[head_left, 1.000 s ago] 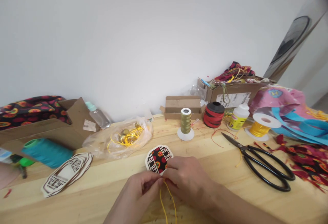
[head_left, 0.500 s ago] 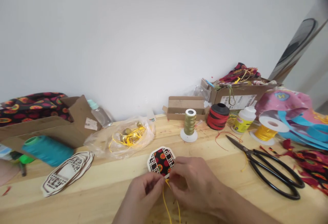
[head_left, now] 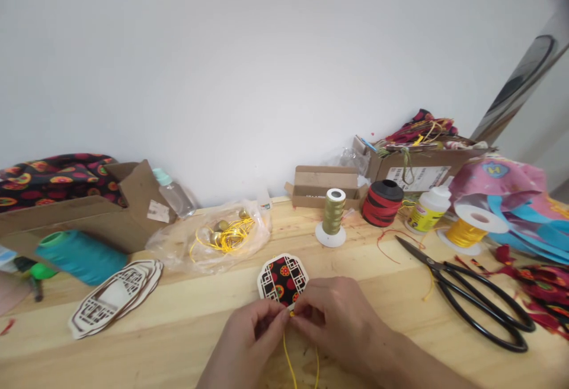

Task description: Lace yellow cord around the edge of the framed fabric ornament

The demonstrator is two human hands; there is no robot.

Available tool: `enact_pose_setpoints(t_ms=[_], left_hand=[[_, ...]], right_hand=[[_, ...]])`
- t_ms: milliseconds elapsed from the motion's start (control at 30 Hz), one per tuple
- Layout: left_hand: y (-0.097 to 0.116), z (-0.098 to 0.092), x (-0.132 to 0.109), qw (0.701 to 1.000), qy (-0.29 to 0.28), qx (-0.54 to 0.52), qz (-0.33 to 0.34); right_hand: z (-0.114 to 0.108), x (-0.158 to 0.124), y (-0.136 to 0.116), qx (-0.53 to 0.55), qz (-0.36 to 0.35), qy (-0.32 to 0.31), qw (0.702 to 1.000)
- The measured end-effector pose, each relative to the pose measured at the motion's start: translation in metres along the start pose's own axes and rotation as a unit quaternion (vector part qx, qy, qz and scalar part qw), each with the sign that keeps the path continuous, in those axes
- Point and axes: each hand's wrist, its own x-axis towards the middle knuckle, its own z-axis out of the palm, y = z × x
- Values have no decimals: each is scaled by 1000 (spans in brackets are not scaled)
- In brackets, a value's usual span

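A small wooden fretwork frame (head_left: 283, 280) backed with dark floral fabric lies in front of me, its lower edge at my fingertips. Yellow cord (head_left: 288, 360) is pinched there, and two strands hang down toward me. My left hand (head_left: 251, 332) closes thumb and forefinger on the cord at the frame's lower edge. Right beside it, my right hand (head_left: 338, 312) is also closed in a pinch on the cord, its fingers touching the frame's lower right corner. A small yellow knot or loop shows between the two hands; its details are hidden by the fingers.
Black-handled scissors (head_left: 471, 297) lie open at right. Behind stand an olive thread spool (head_left: 333, 214), a red cord spool (head_left: 383, 204), a glue bottle (head_left: 427, 210) and a yellow spool (head_left: 466, 233). At left are stacked wooden frames (head_left: 100, 312), a teal thread cone (head_left: 82, 257) and a bag of bells (head_left: 229, 236).
Both hands stay pinched at the frame's lower edge. The right-hand strand of cord has swung a little outward to the right. The camera view has shifted slightly.
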Motion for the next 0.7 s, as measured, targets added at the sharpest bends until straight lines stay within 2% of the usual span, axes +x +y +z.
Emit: enact_pose_setpoints(t_ms=[300,700], left_hand=[[-3,1,0,999,22,-43,-19],[7,-1,1,999,-41,10,-17]], right_hand=[[4,-1,7,-82,-91,9,992],[-7,-2,8,-125,-195,-41,972]])
